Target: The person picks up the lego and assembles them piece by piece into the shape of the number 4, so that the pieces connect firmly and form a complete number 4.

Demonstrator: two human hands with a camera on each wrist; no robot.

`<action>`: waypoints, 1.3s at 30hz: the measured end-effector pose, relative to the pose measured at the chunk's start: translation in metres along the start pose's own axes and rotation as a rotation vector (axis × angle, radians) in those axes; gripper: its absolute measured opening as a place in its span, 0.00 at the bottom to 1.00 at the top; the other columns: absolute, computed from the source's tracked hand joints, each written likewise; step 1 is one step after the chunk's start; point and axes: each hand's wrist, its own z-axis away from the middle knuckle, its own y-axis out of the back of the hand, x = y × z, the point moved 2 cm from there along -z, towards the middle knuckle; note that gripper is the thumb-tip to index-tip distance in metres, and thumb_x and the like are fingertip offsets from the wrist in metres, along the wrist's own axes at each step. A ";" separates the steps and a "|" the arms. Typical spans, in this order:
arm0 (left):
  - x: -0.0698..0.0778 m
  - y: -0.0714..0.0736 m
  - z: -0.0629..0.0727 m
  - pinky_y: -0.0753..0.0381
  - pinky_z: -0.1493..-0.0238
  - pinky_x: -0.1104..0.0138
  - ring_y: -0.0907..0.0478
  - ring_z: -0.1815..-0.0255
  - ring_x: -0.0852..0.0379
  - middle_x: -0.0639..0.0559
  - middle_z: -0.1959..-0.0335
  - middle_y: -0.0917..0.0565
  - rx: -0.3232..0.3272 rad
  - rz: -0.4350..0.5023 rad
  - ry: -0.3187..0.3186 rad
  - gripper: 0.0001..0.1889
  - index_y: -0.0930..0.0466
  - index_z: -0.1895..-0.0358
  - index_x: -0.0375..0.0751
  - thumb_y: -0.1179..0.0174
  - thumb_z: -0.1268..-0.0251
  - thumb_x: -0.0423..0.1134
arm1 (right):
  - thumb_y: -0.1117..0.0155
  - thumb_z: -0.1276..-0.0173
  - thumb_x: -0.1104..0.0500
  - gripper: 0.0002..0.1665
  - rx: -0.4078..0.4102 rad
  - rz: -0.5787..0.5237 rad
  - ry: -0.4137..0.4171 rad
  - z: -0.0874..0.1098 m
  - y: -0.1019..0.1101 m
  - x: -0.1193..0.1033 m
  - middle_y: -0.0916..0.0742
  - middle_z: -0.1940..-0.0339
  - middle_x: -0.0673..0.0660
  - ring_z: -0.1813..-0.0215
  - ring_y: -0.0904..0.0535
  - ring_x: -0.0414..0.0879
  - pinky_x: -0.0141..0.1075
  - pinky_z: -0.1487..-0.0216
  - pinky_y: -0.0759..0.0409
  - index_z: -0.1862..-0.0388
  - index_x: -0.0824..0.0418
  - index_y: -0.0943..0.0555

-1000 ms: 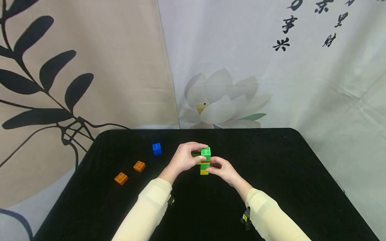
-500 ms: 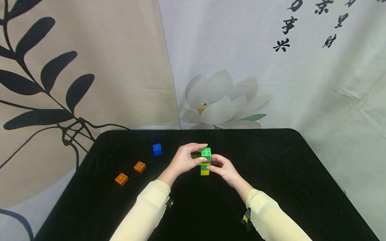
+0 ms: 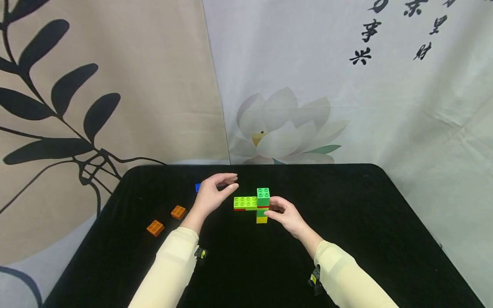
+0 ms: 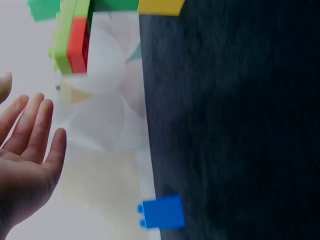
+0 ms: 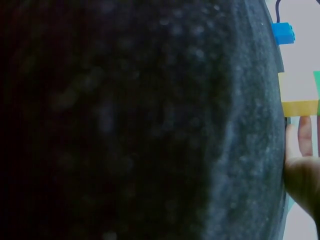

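Note:
A tower of toy building bricks stands upright near the middle of the black table, with a yellow brick at its foot and green ones above. From its side a long lime brick juts left, and a red brick sits under that arm's free end. My right hand pinches the tower's lower part from the right between thumb and fingers. To the left of the lime arm, my left hand hangs apart from it, holding nothing, its fingers loosely extended.
A blue brick lies behind the left hand, partly covered by it in the head view. Two orange bricks, one nearer the middle and another orange brick, lie on the left of the table. A printed cloth hangs behind.
My left hand has let go of the tower's top and moved left, uncovering the lime arm and now overlapping the blue brick. The right hand keeps its grip in place.

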 end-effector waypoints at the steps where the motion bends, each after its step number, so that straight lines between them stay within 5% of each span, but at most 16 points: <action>1: -0.003 0.004 -0.001 0.25 0.40 0.49 0.20 0.46 0.49 0.49 0.49 0.15 0.008 -0.011 0.006 0.18 0.19 0.42 0.41 0.35 0.32 0.42 | 0.34 0.31 0.64 0.21 -0.001 0.002 0.003 0.000 0.000 0.001 0.16 0.45 0.60 0.43 0.23 0.53 0.46 0.41 0.24 0.40 0.65 0.23; 9: -0.033 0.034 -0.006 0.25 0.40 0.49 0.20 0.46 0.44 0.42 0.48 0.15 0.049 -0.111 0.057 0.18 0.20 0.42 0.36 0.36 0.32 0.39 | 0.33 0.31 0.62 0.21 -0.013 0.013 0.028 0.001 0.000 0.000 0.16 0.46 0.60 0.44 0.22 0.52 0.45 0.43 0.22 0.41 0.64 0.23; 17: -0.063 0.052 -0.003 0.29 0.36 0.47 0.25 0.39 0.40 0.38 0.41 0.20 0.045 -0.156 0.202 0.24 0.25 0.37 0.36 0.37 0.31 0.43 | 0.34 0.32 0.64 0.21 -0.030 0.018 0.050 0.000 0.002 0.001 0.16 0.46 0.61 0.44 0.22 0.52 0.43 0.44 0.21 0.41 0.66 0.24; 24: -0.083 0.057 0.002 0.35 0.33 0.44 0.32 0.33 0.37 0.35 0.35 0.26 0.040 -0.181 0.290 0.29 0.31 0.32 0.33 0.35 0.33 0.41 | 0.34 0.31 0.64 0.21 -0.052 0.034 0.047 -0.001 0.005 -0.001 0.16 0.45 0.62 0.43 0.22 0.54 0.47 0.42 0.23 0.41 0.67 0.24; 39: -0.110 0.052 0.008 0.32 0.34 0.46 0.35 0.30 0.36 0.32 0.30 0.34 0.014 -0.043 0.418 0.34 0.38 0.27 0.34 0.35 0.34 0.38 | 0.34 0.32 0.65 0.20 -0.088 0.047 0.048 -0.005 0.007 -0.004 0.16 0.46 0.62 0.44 0.22 0.54 0.45 0.42 0.24 0.42 0.67 0.25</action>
